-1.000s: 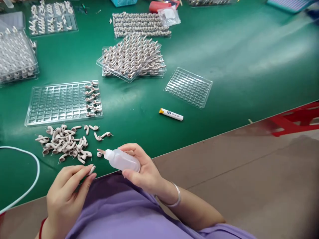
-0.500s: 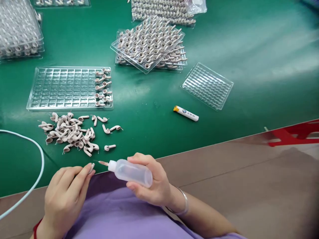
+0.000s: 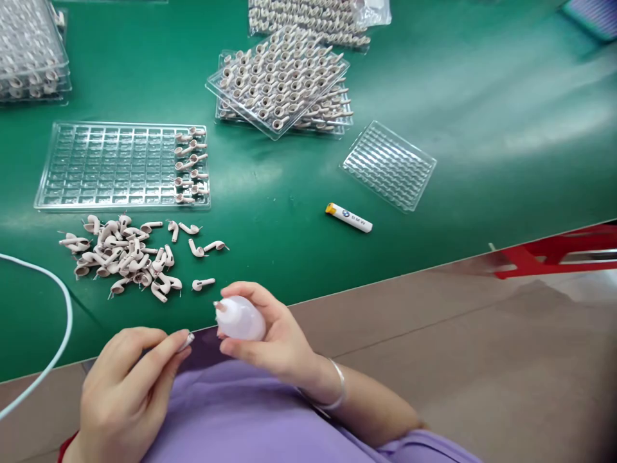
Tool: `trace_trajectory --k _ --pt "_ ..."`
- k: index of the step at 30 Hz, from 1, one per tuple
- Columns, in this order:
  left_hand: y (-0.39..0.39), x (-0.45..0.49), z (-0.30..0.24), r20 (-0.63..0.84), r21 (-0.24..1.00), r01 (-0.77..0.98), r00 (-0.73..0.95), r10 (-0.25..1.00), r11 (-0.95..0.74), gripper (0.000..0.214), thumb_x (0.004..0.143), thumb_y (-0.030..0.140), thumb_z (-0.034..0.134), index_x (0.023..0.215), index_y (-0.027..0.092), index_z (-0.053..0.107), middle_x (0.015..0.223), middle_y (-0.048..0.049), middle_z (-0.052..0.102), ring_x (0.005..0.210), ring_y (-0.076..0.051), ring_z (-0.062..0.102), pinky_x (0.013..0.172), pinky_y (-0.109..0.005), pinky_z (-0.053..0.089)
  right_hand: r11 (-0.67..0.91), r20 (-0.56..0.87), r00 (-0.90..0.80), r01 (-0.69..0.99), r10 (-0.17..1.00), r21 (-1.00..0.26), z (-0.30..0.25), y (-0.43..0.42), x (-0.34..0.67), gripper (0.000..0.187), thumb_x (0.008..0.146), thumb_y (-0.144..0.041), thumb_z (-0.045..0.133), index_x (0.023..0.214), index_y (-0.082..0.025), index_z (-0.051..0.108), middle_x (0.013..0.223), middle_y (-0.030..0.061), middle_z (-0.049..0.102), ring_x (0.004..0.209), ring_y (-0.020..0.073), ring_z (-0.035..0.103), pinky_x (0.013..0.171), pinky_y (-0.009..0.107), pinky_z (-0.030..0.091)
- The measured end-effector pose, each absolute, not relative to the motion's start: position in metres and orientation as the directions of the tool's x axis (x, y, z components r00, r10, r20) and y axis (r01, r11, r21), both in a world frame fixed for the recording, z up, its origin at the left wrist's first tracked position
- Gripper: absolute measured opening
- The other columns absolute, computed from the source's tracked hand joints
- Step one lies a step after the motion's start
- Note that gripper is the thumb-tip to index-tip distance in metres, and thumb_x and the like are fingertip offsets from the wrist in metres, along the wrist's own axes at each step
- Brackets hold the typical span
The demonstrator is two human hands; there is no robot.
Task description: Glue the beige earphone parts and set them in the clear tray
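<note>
Between the thumb and fingers of my left hand [image 3: 128, 379] is a pale earbud housing [image 3: 187, 342], with only its stem end showing. My right hand [image 3: 274, 341] is wrapped round a translucent squeeze bottle [image 3: 243, 319], whose needle tip now points up toward the camera. The bottle and the housing are apart. Just beyond my hands lies a loose pile of earbud housings [image 3: 130, 254], several with thin wires sticking out. Behind the pile, a clear tray [image 3: 110, 164] holds housings in its right-hand columns only.
Stacked trays of housings [image 3: 284, 80] stand at the back middle, and another stack [image 3: 31, 58] at the far left. A small clear tray [image 3: 389, 166] and a white lighter-like tube [image 3: 349, 217] lie to the right. A white cable [image 3: 65, 321] loops at left; a red stool [image 3: 554, 251] stands beyond the edge.
The bottle has swung from lying sideways, needle toward the housing, to pointing up and toward the camera. My left hand has lowered slightly with the housing. The view has shifted a little.
</note>
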State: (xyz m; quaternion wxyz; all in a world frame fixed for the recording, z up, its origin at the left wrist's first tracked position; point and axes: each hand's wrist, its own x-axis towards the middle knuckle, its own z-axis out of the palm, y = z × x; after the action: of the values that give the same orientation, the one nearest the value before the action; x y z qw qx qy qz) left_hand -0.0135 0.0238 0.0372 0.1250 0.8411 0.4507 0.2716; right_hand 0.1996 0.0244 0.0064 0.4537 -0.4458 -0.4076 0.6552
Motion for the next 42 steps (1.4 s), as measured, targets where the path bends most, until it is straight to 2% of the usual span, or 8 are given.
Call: trace_trajectory --k 4,10,15,23,37,42 --pt "0.023 -0.005 0.046 0.334 0.546 0.610 0.470 0.817 -0.574 0.024 0.087 0.009 0.062 0.108 0.020 0.064 0.088 -0.0028 0.062 0.080 -0.014 0.060 0.070 -0.026 0.051 -0.268 -0.197 -0.235 -0.325 0.952 -0.907 0.007 0.030 0.186 0.047 0.062 -0.033 0.085 0.098 -0.023 0.056 0.091 0.0005 0.062 0.072 0.0118 0.060 0.064 0.023 0.051" --pt "0.023 -0.001 0.050 0.373 0.572 0.556 0.479 0.795 -0.603 0.018 0.085 0.005 0.062 0.100 0.015 0.065 0.084 -0.0029 0.061 0.078 -0.013 0.059 0.067 -0.024 0.051 -0.255 -0.107 -0.306 -0.499 0.946 -0.828 0.005 0.025 0.180 0.041 0.068 -0.025 0.081 0.098 -0.023 0.052 0.082 -0.0008 0.062 0.069 0.0107 0.064 0.062 0.021 0.050" --pt "0.021 0.001 0.051 0.352 0.605 0.536 0.483 0.802 -0.589 0.019 0.084 0.002 0.062 0.100 0.013 0.065 0.083 -0.0031 0.061 0.078 -0.012 0.058 0.067 -0.023 0.051 -0.247 -0.111 -0.289 -0.493 0.951 -0.835 -0.002 0.021 0.178 0.045 0.066 -0.033 0.084 0.094 -0.023 0.051 0.078 -0.0013 0.061 0.064 0.0101 0.060 0.058 0.022 0.049" --pt "0.020 0.002 0.052 0.308 0.650 0.528 0.475 0.825 -0.547 0.018 0.086 0.005 0.060 0.100 0.015 0.065 0.084 -0.0017 0.058 0.077 -0.011 0.058 0.065 -0.020 0.051 -0.189 -0.045 -0.281 -0.512 0.959 -0.838 -0.014 0.016 0.178 0.046 0.066 -0.026 0.082 0.097 -0.023 0.049 0.082 -0.0013 0.060 0.064 0.0092 0.056 0.056 0.021 0.046" --pt "0.019 0.000 0.048 0.304 0.672 0.517 0.460 0.834 -0.530 0.019 0.087 0.007 0.061 0.102 0.017 0.066 0.084 -0.0012 0.058 0.077 -0.010 0.058 0.065 -0.020 0.051 -0.270 -0.106 -0.303 -0.574 0.947 -0.773 -0.011 0.016 0.171 0.050 0.067 -0.030 0.083 0.097 -0.024 0.044 0.075 -0.0034 0.061 0.061 0.0090 0.056 0.056 0.021 0.047" --pt "0.020 -0.006 0.045 0.300 0.646 0.559 0.440 0.846 -0.520 0.017 0.087 0.011 0.063 0.102 0.019 0.066 0.084 -0.0009 0.060 0.076 -0.011 0.060 0.065 -0.021 0.051 -0.282 -0.149 -0.313 -0.438 0.938 -0.854 -0.001 0.020 0.182 0.054 0.071 -0.038 0.081 0.106 -0.026 0.043 0.084 -0.0022 0.057 0.068 0.0099 0.055 0.061 0.022 0.047"
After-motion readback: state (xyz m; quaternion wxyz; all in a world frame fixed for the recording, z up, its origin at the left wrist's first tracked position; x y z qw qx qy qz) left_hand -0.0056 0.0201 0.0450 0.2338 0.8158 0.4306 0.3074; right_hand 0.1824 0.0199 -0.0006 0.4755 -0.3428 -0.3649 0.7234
